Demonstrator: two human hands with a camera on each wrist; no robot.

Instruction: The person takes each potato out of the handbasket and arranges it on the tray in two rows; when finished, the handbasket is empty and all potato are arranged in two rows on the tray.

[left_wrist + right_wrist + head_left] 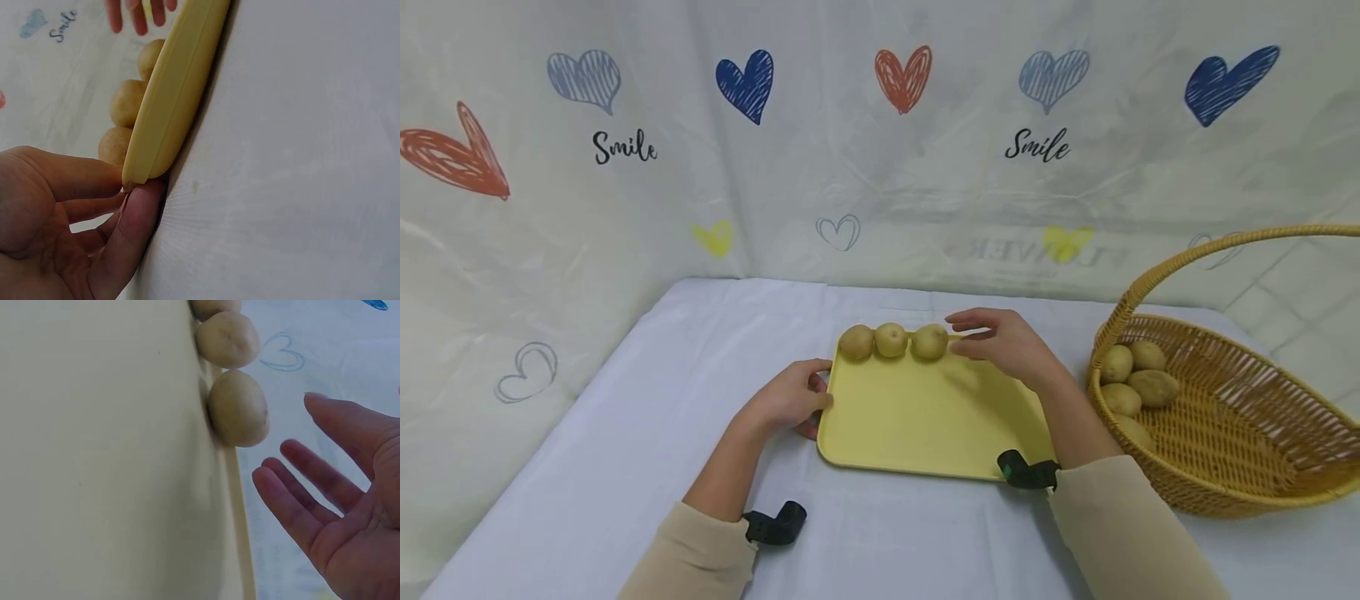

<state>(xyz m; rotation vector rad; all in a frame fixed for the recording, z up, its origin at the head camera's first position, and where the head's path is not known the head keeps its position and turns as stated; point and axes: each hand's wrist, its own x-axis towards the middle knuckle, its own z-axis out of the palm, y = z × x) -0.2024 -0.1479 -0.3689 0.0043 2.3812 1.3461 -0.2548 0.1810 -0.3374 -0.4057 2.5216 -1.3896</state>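
Three potatoes stand in a row along the far edge of a yellow tray: a left potato, a middle potato and a right potato. My left hand pinches the tray's left edge; in the left wrist view the thumb and fingers lie on either side of the tray rim. Just right of the right potato, my right hand hovers over the tray's far edge. In the right wrist view its fingers are spread and hold nothing, apart from the nearest potato.
A wicker basket with a tall handle stands to the right of the tray, close to my right forearm. Several potatoes lie in its left end. White cloth covers the table, and a sheet with printed hearts hangs behind.
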